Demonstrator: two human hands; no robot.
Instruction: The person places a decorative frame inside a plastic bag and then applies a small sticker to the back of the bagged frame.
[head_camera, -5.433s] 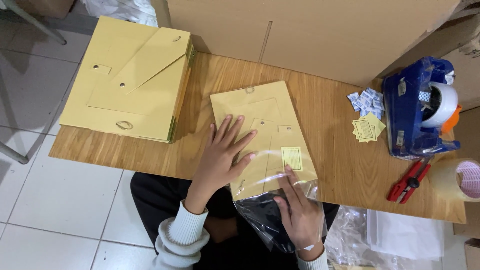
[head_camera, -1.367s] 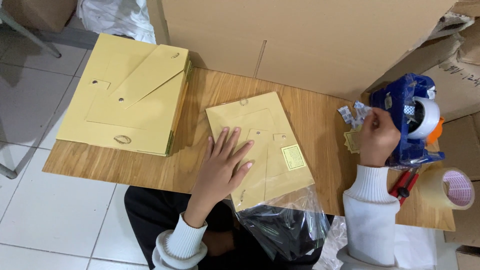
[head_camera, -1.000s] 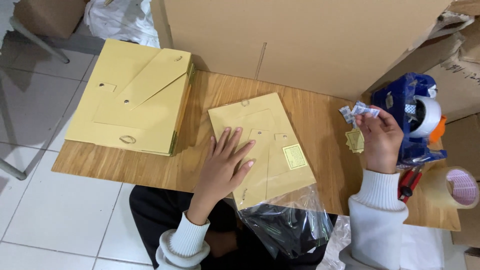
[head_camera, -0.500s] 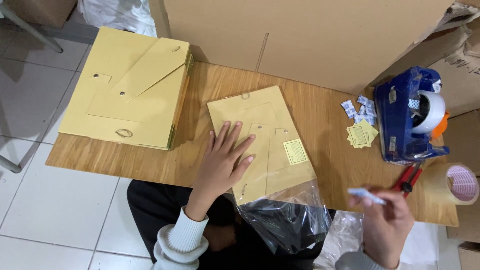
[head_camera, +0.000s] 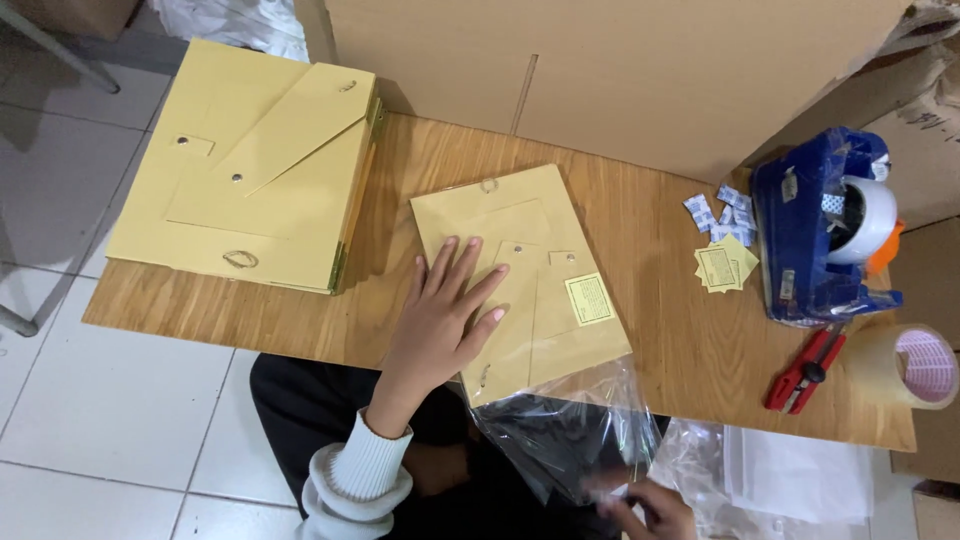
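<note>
The left hand (head_camera: 440, 320) lies flat, fingers spread and holding nothing, on a flat yellow cardboard frame back (head_camera: 515, 270) in the middle of the wood-grain counter (head_camera: 660, 330). That frame's near end sits in a clear plastic bag (head_camera: 565, 430) overhanging the edge, where the right hand (head_camera: 645, 510) is blurred; its grip I cannot tell. White floor tiles (head_camera: 110, 400) spread on the left.

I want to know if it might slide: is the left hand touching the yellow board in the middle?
Touching: the head view shows the left hand lying flat on the yellow board.
</note>
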